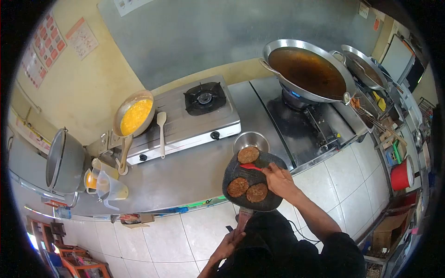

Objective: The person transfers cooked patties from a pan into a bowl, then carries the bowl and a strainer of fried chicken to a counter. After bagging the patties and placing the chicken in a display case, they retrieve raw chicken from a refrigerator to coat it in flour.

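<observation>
My left hand (228, 245) is closed round the handle of a dark square grill pan (264, 161), which is held over the counter's front edge. Three browned patties show at the pan: one patty (248, 154) at its far edge near a steel bowl (251, 139), another patty (238, 187) nearer on the left, and a third patty (256, 192) beside it. My right hand (279, 180) grips a red spatula (250, 166), its head by the near side of the far patty. The hand hides the spatula's handle. The pan covers the bowl's near part.
A two-burner stove (185, 121) carries a frying pan (118, 116) of yellow egg and a pale spatula (161, 132). Right of it, a large wok (340, 74) of dark oil sits over a lit burner. Plastic jugs (113, 187) and a big pot (69, 162) stand left.
</observation>
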### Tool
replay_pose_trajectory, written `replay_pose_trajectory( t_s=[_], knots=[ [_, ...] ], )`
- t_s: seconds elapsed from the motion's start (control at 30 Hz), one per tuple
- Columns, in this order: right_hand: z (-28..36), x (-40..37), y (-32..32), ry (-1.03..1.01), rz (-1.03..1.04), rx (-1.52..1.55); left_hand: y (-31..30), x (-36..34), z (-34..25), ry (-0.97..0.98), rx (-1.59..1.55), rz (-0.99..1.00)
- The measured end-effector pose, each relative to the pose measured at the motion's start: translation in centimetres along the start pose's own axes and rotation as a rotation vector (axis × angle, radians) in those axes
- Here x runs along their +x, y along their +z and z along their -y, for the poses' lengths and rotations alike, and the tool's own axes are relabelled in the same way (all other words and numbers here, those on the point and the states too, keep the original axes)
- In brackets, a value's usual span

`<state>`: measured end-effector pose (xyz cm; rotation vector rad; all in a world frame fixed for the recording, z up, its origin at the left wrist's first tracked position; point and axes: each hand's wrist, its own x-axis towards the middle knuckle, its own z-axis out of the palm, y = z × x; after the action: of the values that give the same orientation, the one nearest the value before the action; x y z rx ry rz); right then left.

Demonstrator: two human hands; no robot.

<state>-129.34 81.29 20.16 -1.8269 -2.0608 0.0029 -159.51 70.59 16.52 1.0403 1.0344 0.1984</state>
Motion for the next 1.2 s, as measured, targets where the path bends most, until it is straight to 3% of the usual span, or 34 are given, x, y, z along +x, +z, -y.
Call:
replay_pose_trajectory(
  t_s=[0.2, 0.3, 0.6, 0.8, 0.9, 1.0, 1.2],
  knots=[
    [-2.2, 1.1, -1.5, 0.086, 0.089, 0.015, 0.2, 0.3, 0.4, -0.027, -0.019, 0.05],
    [-3.1, 1.2, -1.9, 0.028, 0.033, -0.025, 0.4, 0.4, 0.4, 0.001, -0.045, 0.036],
    [-3.6, 3.1, -3.2, 0.067, 0.182, -0.009, 0.8, 0.3, 0.6, -0.06, -0.125, 0.02],
    [-3.8, 4.6, -3.1, 0.001, 0.091, 0.005, 1.0, -0.6, -0.6, -0.059, -0.114, 0.003],
    [-3.2, 5.4, -4.3, 0.034, 0.146, 0.023, 0.7, -0.4, 0.0, -0.075, -0.145, 0.026],
    [-2.9, 5.4, -4.5, 0.022, 0.022, 0.04, 0.6, 0.2, 1.4, -0.053, -0.157, 0.037],
    [-2.5, 5.3, -7.0, 0.18, 0.117, 0.035, 0.5, -0.4, -1.1, -0.067, -0.127, 0.03]
  ],
)
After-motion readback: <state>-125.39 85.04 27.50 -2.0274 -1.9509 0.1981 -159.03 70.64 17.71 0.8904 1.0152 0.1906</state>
